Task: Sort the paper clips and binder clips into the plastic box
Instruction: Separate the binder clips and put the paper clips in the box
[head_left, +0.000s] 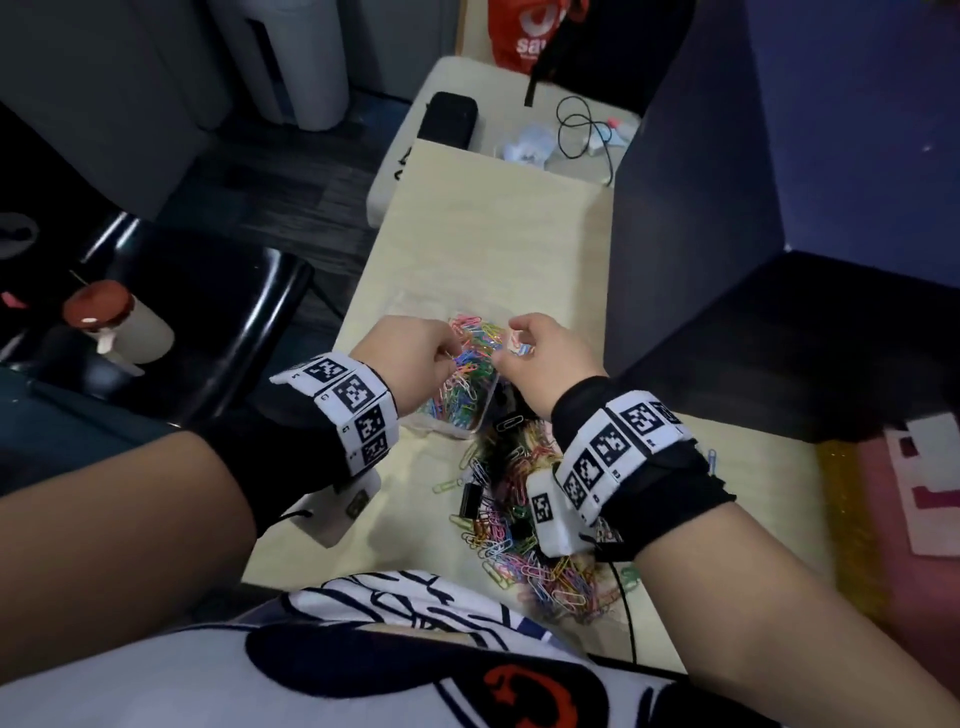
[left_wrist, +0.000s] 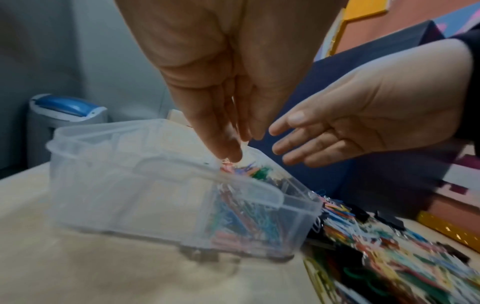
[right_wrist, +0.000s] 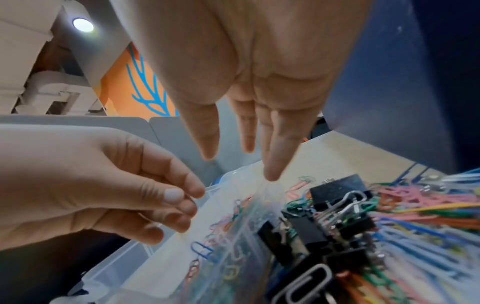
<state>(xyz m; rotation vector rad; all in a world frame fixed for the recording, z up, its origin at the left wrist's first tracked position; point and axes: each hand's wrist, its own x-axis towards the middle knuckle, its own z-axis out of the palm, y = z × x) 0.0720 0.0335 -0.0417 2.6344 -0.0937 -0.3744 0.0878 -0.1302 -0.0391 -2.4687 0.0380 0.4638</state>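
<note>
A clear plastic box with coloured paper clips in one compartment stands on the pale table. My left hand hovers over it, its fingertips pinched together on what looks like a thin silver paper clip. My right hand is beside it over the box, fingers straight, holding nothing. A loose pile of paper clips with black binder clips lies nearer me, beneath my right wrist. The right wrist view shows binder clips at the box edge.
A dark blue partition rises along the table's right side. A black case and a looped cable lie at the far end. A red-capped bottle rests on a black seat to the left.
</note>
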